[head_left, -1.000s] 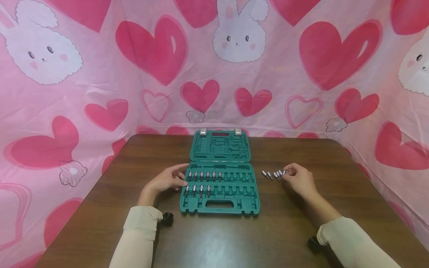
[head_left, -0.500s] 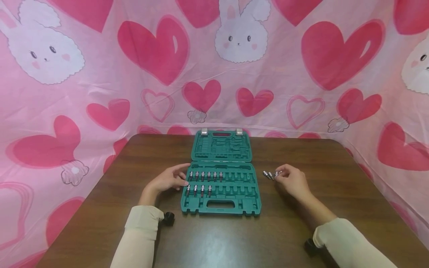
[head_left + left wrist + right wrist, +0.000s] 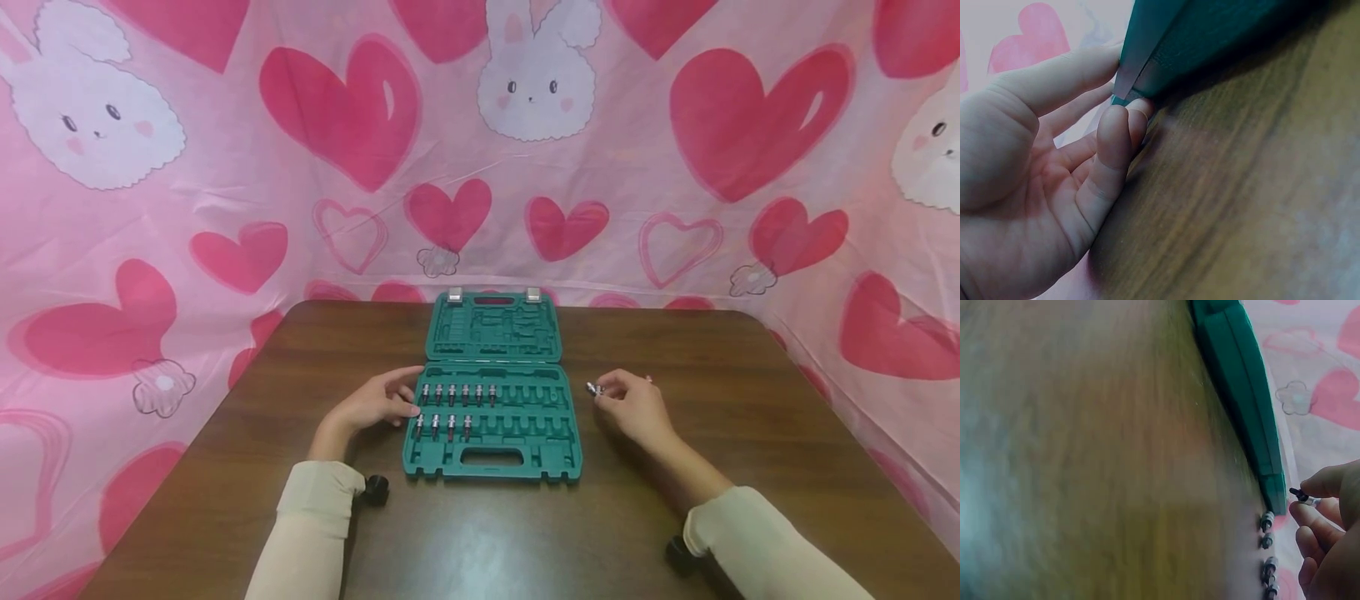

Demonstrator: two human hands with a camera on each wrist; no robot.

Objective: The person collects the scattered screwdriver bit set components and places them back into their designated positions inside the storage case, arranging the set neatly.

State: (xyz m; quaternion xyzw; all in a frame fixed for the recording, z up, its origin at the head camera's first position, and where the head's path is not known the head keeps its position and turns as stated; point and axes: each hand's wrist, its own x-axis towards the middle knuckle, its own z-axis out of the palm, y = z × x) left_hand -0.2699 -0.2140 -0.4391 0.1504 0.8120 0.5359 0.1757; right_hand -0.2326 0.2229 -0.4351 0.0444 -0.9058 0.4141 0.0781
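In the head view a green tool case [image 3: 429, 456] lies unfolded on the table. Two rows of chrome bit sockets [image 3: 452, 393] fill the left part of its near half; slots to their right are bare. My left hand [image 3: 375, 402] touches the case's left edge with thumb and fingers, seen closer as the hand [image 3: 1054, 169] in the left wrist view. Right of the case, my right hand [image 3: 636, 406] pinches a dark-tipped bit socket [image 3: 1305, 498] between thumb and finger. Loose bit sockets [image 3: 1267, 520] lie on the table near it, partly hidden by the hand in the head view.
The case lid [image 3: 495, 325], with two metal latches [image 3: 455, 295], lies back towards the far table edge. A pink cloth [image 3: 465, 225] printed with hearts and rabbits hangs behind the brown table [image 3: 465, 542] and along its sides.
My right hand has moved left towards the case, over the loose bit sockets, and now hides most of them. My left hand stays at the case's edge.
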